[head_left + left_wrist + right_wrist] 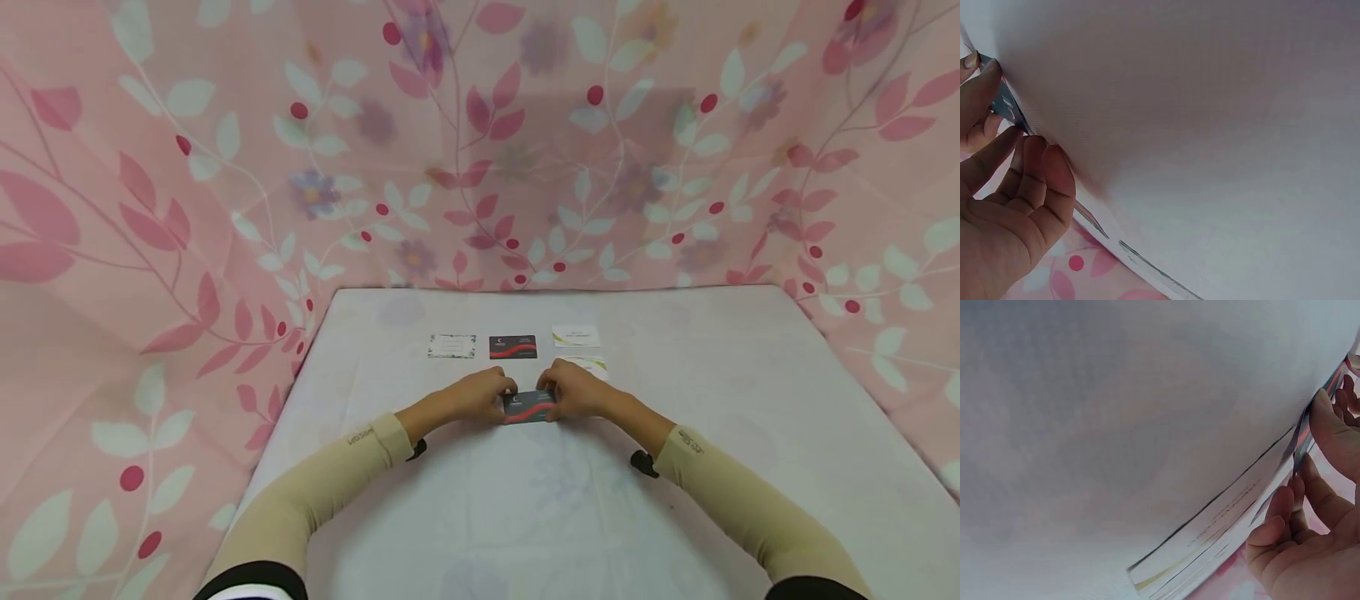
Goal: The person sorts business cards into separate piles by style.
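Observation:
A dark grey business card (528, 407) with a red wave lies between both hands, low over the white tabletop. My left hand (478, 395) pinches its left end, and my right hand (577, 391) grips the right end between thumb and fingers. In the left wrist view the fingertips meet at the edge of the card (1007, 105). The right wrist view shows the thumb pressed on the card's face (1303, 439). Just behind, a matching dark card (513, 347) rests flat. A white card with a yellow-green stripe (592, 365) is partly hidden behind my right hand.
Another striped white card (576, 337) lies farther back on the right. To the left is a white card with a leafy border (452, 347). A white cloth (570, 517) covers the table, with pink floral curtains (480, 167) around its back and sides.

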The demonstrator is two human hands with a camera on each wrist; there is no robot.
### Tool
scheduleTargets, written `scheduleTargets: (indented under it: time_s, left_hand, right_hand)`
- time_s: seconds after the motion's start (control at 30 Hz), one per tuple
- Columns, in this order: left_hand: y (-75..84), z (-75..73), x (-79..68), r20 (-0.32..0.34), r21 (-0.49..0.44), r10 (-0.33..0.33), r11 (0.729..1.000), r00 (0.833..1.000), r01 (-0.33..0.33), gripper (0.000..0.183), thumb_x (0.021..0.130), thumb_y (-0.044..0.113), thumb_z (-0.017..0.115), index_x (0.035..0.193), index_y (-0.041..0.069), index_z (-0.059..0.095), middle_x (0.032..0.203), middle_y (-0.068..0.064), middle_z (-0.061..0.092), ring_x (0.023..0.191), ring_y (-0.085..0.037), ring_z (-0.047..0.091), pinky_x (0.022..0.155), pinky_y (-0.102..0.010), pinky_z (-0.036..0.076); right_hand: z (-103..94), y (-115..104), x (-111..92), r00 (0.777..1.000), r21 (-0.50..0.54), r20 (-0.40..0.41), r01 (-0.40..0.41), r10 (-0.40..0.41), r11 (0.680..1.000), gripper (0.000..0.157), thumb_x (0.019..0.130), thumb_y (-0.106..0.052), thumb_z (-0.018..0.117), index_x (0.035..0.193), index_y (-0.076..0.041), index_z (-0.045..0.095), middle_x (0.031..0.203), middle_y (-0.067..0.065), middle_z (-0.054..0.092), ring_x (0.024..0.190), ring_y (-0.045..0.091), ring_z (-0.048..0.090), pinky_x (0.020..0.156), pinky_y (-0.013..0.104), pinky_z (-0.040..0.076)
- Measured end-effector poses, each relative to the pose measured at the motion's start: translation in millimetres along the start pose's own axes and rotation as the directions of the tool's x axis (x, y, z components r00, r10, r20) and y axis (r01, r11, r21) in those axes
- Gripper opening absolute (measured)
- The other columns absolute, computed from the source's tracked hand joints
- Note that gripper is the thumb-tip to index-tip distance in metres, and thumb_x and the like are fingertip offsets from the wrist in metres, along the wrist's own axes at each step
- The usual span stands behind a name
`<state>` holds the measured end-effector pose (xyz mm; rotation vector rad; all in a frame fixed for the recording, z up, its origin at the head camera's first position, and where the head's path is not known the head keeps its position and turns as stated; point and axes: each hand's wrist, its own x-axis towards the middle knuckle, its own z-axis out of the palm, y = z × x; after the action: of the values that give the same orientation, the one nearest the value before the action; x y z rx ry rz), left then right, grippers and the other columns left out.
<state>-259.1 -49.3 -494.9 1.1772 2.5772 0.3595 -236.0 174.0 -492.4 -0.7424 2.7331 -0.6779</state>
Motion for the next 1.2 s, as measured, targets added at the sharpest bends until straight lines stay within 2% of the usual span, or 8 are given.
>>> scheduleTargets:
  time_s: [0.17, 0.43, 0.53, 0.63, 0.77, 0.83, 1.03, 1.2]
  left_hand:
    - [1.1, -0.9, -6.3, -0.058, 0.061, 0.004, 0.998, 0.998, -0.001, 0.046, 0.074, 0.035, 0.074, 0.115, 0.02, 0.06, 0.098, 0.001, 0.054, 0.08, -0.009, 0.049, 0.071, -0.022, 0.043]
    - [1.2, -10.1, -17.8, -0.131, 0.084, 0.054, 0.996, 0.99, -0.043, 0.049, 0.076, 0.041, 0.072, 0.117, 0.019, 0.057, 0.103, 0.003, 0.056, 0.085, -0.008, 0.051, 0.075, -0.025, 0.046]
    - [-0.5, -11.5, -20.2, -0.177, 0.089, 0.068, 0.995, 0.982, -0.053, 0.057, 0.073, 0.046, 0.073, 0.12, 0.019, 0.055, 0.108, 0.003, 0.055, 0.091, -0.008, 0.051, 0.078, -0.028, 0.047]
    - [-3.4, -10.2, -21.3, -0.223, 0.092, 0.102, 0.992, 0.97, -0.083, 0.061, 0.071, 0.047, 0.075, 0.121, 0.019, 0.055, 0.112, 0.004, 0.055, 0.097, -0.009, 0.053, 0.08, -0.029, 0.047]
    - [-7.1, -5.8, -23.3, -0.262, 0.129, 0.141, 0.985, 0.955, -0.11, 0.059, 0.072, 0.047, 0.074, 0.121, 0.018, 0.057, 0.113, 0.006, 0.057, 0.1, -0.009, 0.054, 0.081, -0.029, 0.048]
    - [-7.4, -4.1, -24.8, -0.269, 0.14, 0.15, 0.983, 0.951, -0.115, 0.057, 0.073, 0.046, 0.073, 0.12, 0.017, 0.058, 0.112, 0.005, 0.059, 0.1, -0.01, 0.055, 0.082, -0.029, 0.048]
    - [-10.6, -6.2, -21.6, -0.277, 0.181, 0.139, 0.979, 0.951, -0.091, 0.052, 0.074, 0.042, 0.073, 0.117, 0.017, 0.06, 0.11, 0.003, 0.059, 0.101, -0.011, 0.055, 0.084, -0.03, 0.047]
    - [-16.8, -10.6, -16.9, -0.278, 0.17, 0.112, 0.983, 0.954, -0.065, 0.053, 0.074, 0.043, 0.071, 0.118, 0.014, 0.06, 0.112, 0.0, 0.059, 0.101, -0.012, 0.055, 0.083, -0.031, 0.048]
  right_hand:
    - [0.0, -7, 1, 0.999, 0.006, 0.001, -0.046, 0.046, 0.999, 0.043, 0.063, -0.022, 0.084, 0.097, -0.012, 0.058, 0.09, 0.001, 0.055, 0.083, 0.013, 0.048, 0.077, 0.03, 0.041]
    - [-0.3, -7, 2, 0.998, 0.178, 0.033, -0.057, 0.051, 0.982, 0.025, 0.083, -0.021, 0.068, 0.1, -0.015, 0.051, 0.084, -0.001, 0.061, 0.073, 0.011, 0.052, 0.067, 0.026, 0.042]
    - [-3.0, -4, 2, 0.999, 0.328, 0.03, -0.038, 0.029, 0.944, 0.021, 0.086, -0.017, 0.064, 0.103, -0.01, 0.052, 0.079, 0.004, 0.063, 0.066, 0.012, 0.051, 0.06, 0.027, 0.043]
    - [-4.5, -3, 1, 0.998, 0.479, 0.053, -0.061, 0.041, 0.876, 0.023, 0.088, -0.014, 0.062, 0.107, -0.004, 0.052, 0.075, 0.007, 0.063, 0.063, 0.013, 0.05, 0.054, 0.026, 0.042]
    - [-2.0, -3, -2, 0.995, 0.551, 0.062, -0.101, 0.08, 0.828, 0.026, 0.087, -0.014, 0.062, 0.108, -0.002, 0.053, 0.068, 0.001, 0.056, 0.061, 0.01, 0.045, 0.054, 0.023, 0.037]
    - [0.6, -3, -3, 0.995, 0.54, 0.045, -0.096, 0.085, 0.836, 0.027, 0.087, -0.015, 0.063, 0.108, -0.003, 0.054, 0.065, 0.001, 0.053, 0.058, 0.01, 0.042, 0.053, 0.023, 0.035]
    - [3.1, -3, -1, 0.991, 0.27, -0.133, 0.037, -0.001, 0.962, 0.033, 0.079, -0.025, 0.072, 0.106, -0.01, 0.06, 0.082, 0.002, 0.062, 0.066, 0.011, 0.051, 0.059, 0.022, 0.042]
    - [1.5, -1, 2, 0.979, 0.127, -0.195, 0.085, -0.059, 0.988, 0.058, 0.069, -0.031, 0.081, 0.117, -0.008, 0.059, 0.105, 0.005, 0.061, 0.074, 0.014, 0.053, 0.066, 0.023, 0.043]
